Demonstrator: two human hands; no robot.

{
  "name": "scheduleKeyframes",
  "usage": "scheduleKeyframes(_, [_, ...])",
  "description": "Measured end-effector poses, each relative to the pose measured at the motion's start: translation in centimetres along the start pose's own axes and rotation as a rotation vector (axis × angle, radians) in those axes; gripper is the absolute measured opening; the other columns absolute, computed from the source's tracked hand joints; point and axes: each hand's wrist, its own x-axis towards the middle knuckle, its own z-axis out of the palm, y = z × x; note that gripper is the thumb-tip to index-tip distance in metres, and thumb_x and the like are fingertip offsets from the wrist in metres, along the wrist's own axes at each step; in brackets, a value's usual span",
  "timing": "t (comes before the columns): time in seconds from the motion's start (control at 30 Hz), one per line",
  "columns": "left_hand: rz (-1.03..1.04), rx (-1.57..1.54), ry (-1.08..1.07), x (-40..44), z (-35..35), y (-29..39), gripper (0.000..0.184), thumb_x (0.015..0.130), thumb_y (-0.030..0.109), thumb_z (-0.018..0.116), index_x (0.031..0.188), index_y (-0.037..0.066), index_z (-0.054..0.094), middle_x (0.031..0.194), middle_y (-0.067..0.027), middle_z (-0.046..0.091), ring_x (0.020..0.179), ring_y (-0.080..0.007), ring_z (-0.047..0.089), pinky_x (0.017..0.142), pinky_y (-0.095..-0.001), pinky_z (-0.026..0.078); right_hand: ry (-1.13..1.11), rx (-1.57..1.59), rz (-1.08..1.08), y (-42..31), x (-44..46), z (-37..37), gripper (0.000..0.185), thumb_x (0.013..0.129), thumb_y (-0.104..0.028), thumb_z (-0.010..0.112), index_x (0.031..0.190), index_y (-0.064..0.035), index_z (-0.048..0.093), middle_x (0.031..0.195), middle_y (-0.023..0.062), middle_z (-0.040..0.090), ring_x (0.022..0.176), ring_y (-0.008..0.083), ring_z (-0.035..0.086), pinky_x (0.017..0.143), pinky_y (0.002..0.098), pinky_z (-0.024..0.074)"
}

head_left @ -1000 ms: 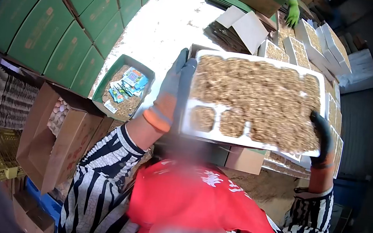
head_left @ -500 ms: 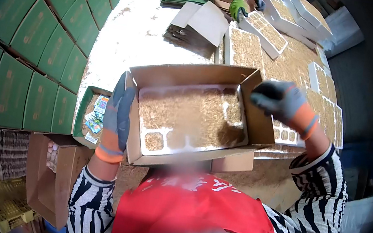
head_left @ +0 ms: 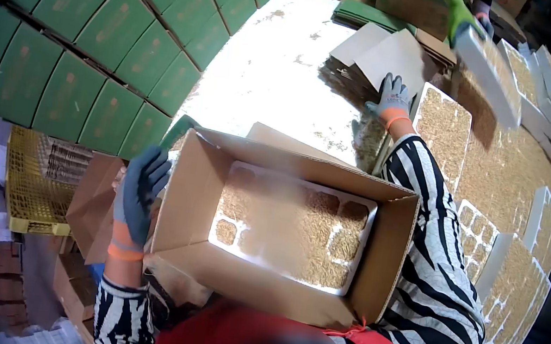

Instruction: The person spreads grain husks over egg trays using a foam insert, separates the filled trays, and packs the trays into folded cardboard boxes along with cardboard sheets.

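An open cardboard box [head_left: 196,189] stands in front of my body. At its bottom lies a white foam tray [head_left: 280,272] with cells full of tan husk-like filling. My left hand [head_left: 140,191], in a grey glove with an orange cuff, is beside the box's left wall with its fingers extended; contact with the wall is unclear. Beyond the box, my right hand [head_left: 393,98] reaches forward, fingers spread over the right edge of a stack of pale cardboard sheets [head_left: 389,55]. Nothing is gripped in it.
Stacked green boxes [head_left: 116,20] line the left. Another person's green-gloved hand [head_left: 457,18] holds a white tray [head_left: 492,80] at the back right. Filled trays [head_left: 442,129] cover the right side. A yellow pallet [head_left: 27,188] is at lower left.
My right hand has left the box's right side and reached forward to the cardboard sheets. My left hand's grip on the box has loosened. The other person's tray has been lifted. The view has shifted left.
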Motion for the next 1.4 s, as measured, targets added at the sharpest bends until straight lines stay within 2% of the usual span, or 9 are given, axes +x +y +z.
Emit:
scheduleKeyframes(0.27, [-0.103,-0.15,-0.13,-2.0,3.9,1.9,0.056,0.104,0.041,0.03,0.139,0.001,0.045,0.142,-0.0124,0.048,0.128,-0.0243,0.046,0.111,-0.0384,0.033,0.338,0.058,-0.001,1.6,-5.6,-3.2,0.095,0.076,-0.052,0.069,0.151,-0.0138,0.025,0.153,0.0231,0.025,0.141,0.0447,0.021,0.115,0.055,0.0159])
scheduleKeyframes(0.33, [0.04,0.377,-0.189,-2.0,5.2,3.5,0.053,0.105,0.035,0.029,0.14,-0.002,0.042,0.142,-0.0142,0.047,0.129,-0.025,0.046,0.109,-0.0377,0.034,0.498,-0.027,0.199,5.3,-8.5,-4.3,0.093,0.077,-0.053,0.066,0.151,-0.0145,0.026,0.152,0.0222,0.027,0.14,0.045,0.023,0.114,0.0558,0.0161])
scheduleKeyframes(0.47, [0.597,1.208,-0.398,-2.0,1.6,2.0,0.049,0.104,0.028,0.035,0.141,-0.004,0.04,0.143,-0.0173,0.045,0.13,-0.0271,0.044,0.108,-0.0381,0.034,0.431,0.317,0.602,15.5,-13.9,-4.0,0.102,0.075,-0.051,0.071,0.147,0.0043,0.024,0.149,0.0248,0.034,0.135,0.0381,0.037,0.111,0.0405,0.0319])
scheduleKeyframes(0.53, [0.157,0.816,-0.257,-1.9,0.9,1.1,0.044,0.103,0.02,0.039,0.141,-0.001,0.04,0.144,-0.0207,0.043,0.131,-0.0319,0.043,0.108,-0.04,0.034,0.125,0.73,0.785,17.9,-15.7,-3.6,0.107,0.076,-0.06,0.069,0.14,0.0153,0.029,0.138,0.0315,0.046,0.13,0.0414,0.045,0.107,0.0377,0.0372])
scheduleKeyframes(0.8, [0.492,1.083,-0.338,-1.9,-0.6,-0.1,0.041,0.102,0.015,0.037,0.139,-0.001,0.043,0.143,-0.0208,0.045,0.131,-0.0361,0.043,0.108,-0.0414,0.035,0.061,0.883,0.649,16.3,-18.6,-4.4,0.1,0.078,-0.057,0.071,0.135,0.0184,0.037,0.126,0.0293,0.057,0.119,0.0344,0.055,0.098,0.037,0.0442])
scheduleKeyframes(1.1, [0.574,1.235,-0.336,-2.4,0.1,0.7,0.039,0.099,0.01,0.04,0.137,0.002,0.047,0.143,-0.0215,0.045,0.129,-0.0384,0.045,0.107,-0.0439,0.037,0.17,1.334,0.703,15.4,-17.8,-2.5,0.075,0.076,-0.034,0.079,0.138,-0.0073,0.047,0.141,0.0112,0.049,0.126,0.0283,0.048,0.104,0.036,0.0392])
scheduleKeyframes(1.2, [0.603,1.262,-0.349,-1.7,-0.8,0.1,0.038,0.099,0.008,0.042,0.137,0.003,0.048,0.141,-0.0224,0.046,0.127,-0.039,0.046,0.105,-0.0427,0.039,0.169,1.628,0.58,15.2,-17.9,-3.7,0.067,0.076,-0.033,0.076,0.131,-0.0011,0.054,0.129,0.015,0.056,0.112,0.0313,0.055,0.098,0.037,0.0426])
scheduleKeyframes(1.3, [0.425,1.002,-0.325,-1.5,0.7,0.6,0.037,0.099,0.009,0.043,0.135,0.003,0.049,0.141,-0.0227,0.046,0.125,-0.0381,0.048,0.105,-0.0406,0.04,0.333,1.222,0.229,16.3,-18.7,-4.3,0.053,0.082,-0.03,0.07,0.125,-0.003,0.057,0.121,0.0138,0.061,0.113,0.0271,0.056,0.093,0.0405,0.0491])
scheduleKeyframes(1.4, [0.657,1.131,-0.368,-0.8,-0.8,-0.7,0.036,0.1,0.012,0.043,0.133,0.0,0.049,0.141,-0.0231,0.046,0.124,-0.0366,0.049,0.104,-0.0389,0.04,0.074,2.035,0.381,15.2,-18.5,-13.1,0.044,0.088,-0.025,0.067,0.124,-0.0011,0.057,0.117,0.0121,0.065,0.108,0.0255,0.062,0.097,0.0387,0.0509])
